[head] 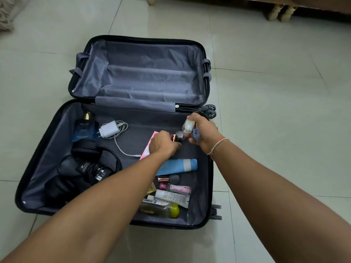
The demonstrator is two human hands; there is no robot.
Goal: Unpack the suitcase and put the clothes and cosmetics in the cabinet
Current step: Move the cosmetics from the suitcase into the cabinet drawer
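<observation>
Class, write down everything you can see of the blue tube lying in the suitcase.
The blue tube is a soft-looking plastic squeeze tube, light blue with a pale grey band near its right end. It lies flat, roughly left to right, on the dark lining of the suitcase lower half. The left forearm crosses over its left end, hiding it. A pink packet sits just behind it; smaller cosmetics lie in front of it.

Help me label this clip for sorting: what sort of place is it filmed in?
Probably a bedroom floor at home. An open black hard-shell suitcase lies on pale glossy floor tiles, turned wooden furniture legs stand at the far edge, perhaps a bed's, and cream fringed fabric hangs in the corner.
</observation>
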